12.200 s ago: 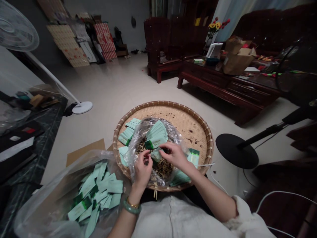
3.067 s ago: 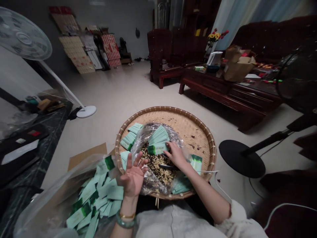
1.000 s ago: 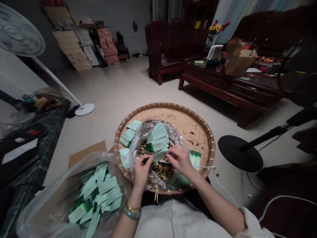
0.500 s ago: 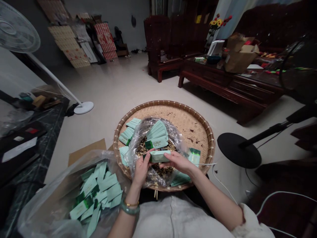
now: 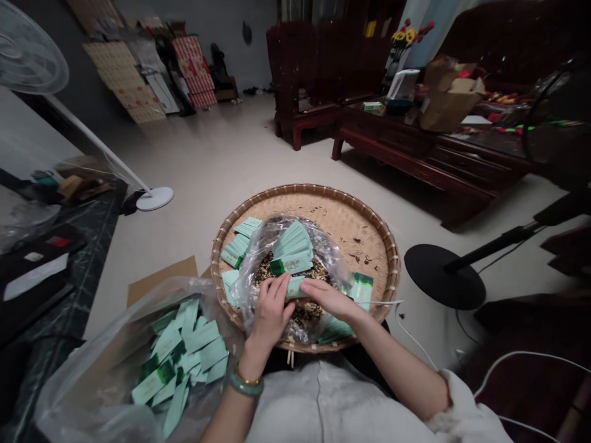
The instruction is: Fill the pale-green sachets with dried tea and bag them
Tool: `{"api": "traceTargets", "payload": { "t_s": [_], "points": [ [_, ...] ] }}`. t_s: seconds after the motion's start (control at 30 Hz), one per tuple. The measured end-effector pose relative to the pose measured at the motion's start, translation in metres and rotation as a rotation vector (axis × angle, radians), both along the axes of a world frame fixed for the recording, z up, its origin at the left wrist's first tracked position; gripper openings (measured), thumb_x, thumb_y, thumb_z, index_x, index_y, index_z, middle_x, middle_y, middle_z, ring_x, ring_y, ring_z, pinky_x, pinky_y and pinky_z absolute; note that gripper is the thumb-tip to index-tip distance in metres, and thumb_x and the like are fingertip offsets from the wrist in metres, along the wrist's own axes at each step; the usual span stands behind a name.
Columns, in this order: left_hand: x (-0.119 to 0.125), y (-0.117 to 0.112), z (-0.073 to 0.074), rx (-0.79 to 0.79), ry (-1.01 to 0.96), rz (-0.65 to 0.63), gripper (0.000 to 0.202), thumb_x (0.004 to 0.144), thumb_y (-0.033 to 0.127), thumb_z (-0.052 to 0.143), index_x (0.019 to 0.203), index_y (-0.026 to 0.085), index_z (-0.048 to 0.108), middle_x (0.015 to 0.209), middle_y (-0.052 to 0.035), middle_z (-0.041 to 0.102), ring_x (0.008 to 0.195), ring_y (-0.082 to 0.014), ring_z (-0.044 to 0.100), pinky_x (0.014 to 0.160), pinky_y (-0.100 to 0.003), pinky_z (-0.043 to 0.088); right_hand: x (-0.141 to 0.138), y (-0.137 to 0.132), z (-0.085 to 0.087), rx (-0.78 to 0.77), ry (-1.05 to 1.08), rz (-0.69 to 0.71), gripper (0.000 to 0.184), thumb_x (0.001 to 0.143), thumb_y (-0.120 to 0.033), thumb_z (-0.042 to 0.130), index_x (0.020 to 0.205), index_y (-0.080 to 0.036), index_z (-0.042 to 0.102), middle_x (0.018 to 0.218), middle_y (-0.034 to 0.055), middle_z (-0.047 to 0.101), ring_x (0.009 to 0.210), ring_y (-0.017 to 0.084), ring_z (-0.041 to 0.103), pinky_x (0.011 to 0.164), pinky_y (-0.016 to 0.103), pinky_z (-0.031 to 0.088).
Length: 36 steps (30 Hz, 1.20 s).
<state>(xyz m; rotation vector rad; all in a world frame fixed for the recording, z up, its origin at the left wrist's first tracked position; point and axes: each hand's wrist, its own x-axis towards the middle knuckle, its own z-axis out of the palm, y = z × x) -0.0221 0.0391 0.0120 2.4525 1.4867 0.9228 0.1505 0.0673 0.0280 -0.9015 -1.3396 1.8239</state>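
Both hands meet over a round woven bamboo tray (image 5: 369, 212) on my lap. My left hand (image 5: 270, 307) and my right hand (image 5: 330, 296) are closed on the two ends of one pale green sachet (image 5: 295, 287), held flat above a clear plastic bag (image 5: 323, 243) of loose dried tea (image 5: 302, 311). A stack of the same green sachets (image 5: 292, 246) rests in that bag just beyond my fingers. More sachets (image 5: 237, 249) lie on the tray's left side and others (image 5: 362, 286) by my right wrist.
A big clear bag of filled green sachets (image 5: 184, 354) lies at my lower left on cardboard (image 5: 157, 280). A white standing fan (image 5: 154, 198) is at the left, a black fan base (image 5: 443, 277) at the right. A dark wooden table (image 5: 415, 154) stands beyond.
My left hand dropped a sachet into the bag at my left, came back to the tray, and both hands closed on a fresh sachet, now lowered nearer the tea.
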Motion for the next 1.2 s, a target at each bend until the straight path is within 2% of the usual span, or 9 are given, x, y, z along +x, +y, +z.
{"api": "traceTargets", "payload": {
  "t_s": [0.27,0.5,0.63,0.73,0.83,0.9,1.03,1.13,1.2],
  "points": [
    [-0.006,0.004,-0.008,-0.056,-0.089,-0.026,0.059,0.079,0.012,0.059,0.134,0.021,0.042,0.122,-0.0108,0.059,0.106,-0.0268,0.049,0.092,-0.047,0.045,0.004,0.004,0.003,0.063,-0.055,0.040,0.033,0.081,-0.048,0.059,0.094,-0.018,0.063,0.085,0.0018,0.065,0.080,0.014,0.059,0.069,0.025,0.050],
    [-0.005,0.002,-0.004,-0.039,-0.140,0.039,0.050,0.077,0.017,0.063,0.126,0.020,0.051,0.111,-0.0097,0.063,0.101,-0.0263,0.052,0.089,-0.044,0.047,0.001,0.000,0.009,0.116,-0.097,0.068,0.033,0.082,-0.047,0.058,0.094,-0.018,0.066,0.087,0.0024,0.066,0.077,0.015,0.060,0.069,0.027,0.052],
    [-0.007,0.003,-0.002,-0.015,-0.177,0.099,0.041,0.076,0.015,0.063,0.116,0.020,0.057,0.105,-0.0076,0.066,0.098,-0.0248,0.054,0.087,-0.042,0.048,0.003,-0.008,0.019,0.155,-0.073,-0.155,0.033,0.085,-0.046,0.054,0.104,-0.021,0.065,0.102,0.0060,0.066,0.094,0.020,0.062,0.072,0.031,0.055],
    [-0.011,0.006,-0.003,0.025,-0.226,0.175,0.039,0.074,0.017,0.065,0.113,0.018,0.059,0.101,-0.0084,0.066,0.097,-0.0246,0.056,0.086,-0.041,0.049,0.011,-0.012,0.018,0.167,-0.128,-0.287,0.032,0.091,-0.041,0.044,0.101,-0.019,0.065,0.096,0.0080,0.068,0.090,0.021,0.064,0.067,0.031,0.056],
    [-0.015,0.008,-0.006,0.000,-0.304,0.274,0.040,0.072,0.021,0.067,0.111,0.017,0.060,0.101,-0.0091,0.066,0.095,-0.0241,0.059,0.083,-0.039,0.051,0.016,-0.017,0.009,0.283,-0.456,-0.046,0.026,0.090,-0.026,0.043,0.088,-0.017,0.067,0.083,0.0070,0.070,0.079,0.020,0.066,0.070,0.032,0.054],
    [-0.017,0.008,-0.008,-0.044,-0.383,0.341,0.042,0.071,0.025,0.068,0.112,0.016,0.060,0.101,-0.0094,0.065,0.091,-0.0227,0.062,0.080,-0.037,0.053,0.016,-0.021,0.001,0.426,-0.672,0.101,0.023,0.087,-0.016,0.044,0.089,-0.017,0.067,0.087,0.0077,0.071,0.083,0.021,0.066,0.078,0.033,0.051],
    [-0.019,0.010,-0.012,-0.124,-0.522,0.400,0.046,0.070,0.030,0.069,0.113,0.016,0.060,0.097,-0.0076,0.068,0.081,-0.0195,0.065,0.074,-0.032,0.055,0.008,-0.022,-0.016,0.614,-0.784,0.079,0.038,0.082,-0.003,0.043,0.115,-0.014,0.058,0.116,0.0128,0.064,0.109,0.022,0.058,0.095,0.034,0.044],
    [-0.021,0.011,-0.015,-0.153,-0.583,0.400,0.047,0.069,0.030,0.070,0.113,0.016,0.061,0.094,-0.0068,0.069,0.078,-0.0189,0.066,0.072,-0.032,0.056,-0.001,-0.018,-0.025,0.674,-0.849,0.122,0.065,0.071,0.003,0.051,0.135,-0.010,0.042,0.139,0.0183,0.045,0.125,0.025,0.045,0.104,0.038,0.038],
    [-0.021,0.011,-0.017,-0.158,-0.606,0.401,0.048,0.069,0.030,0.070,0.114,0.016,0.060,0.094,-0.0074,0.069,0.079,-0.0192,0.067,0.073,-0.032,0.056,-0.007,-0.015,-0.028,0.687,-0.904,0.165,0.082,0.065,0.003,0.058,0.141,-0.013,0.033,0.147,0.0177,0.033,0.128,0.029,0.040,0.104,0.042,0.037]
  ]
}}
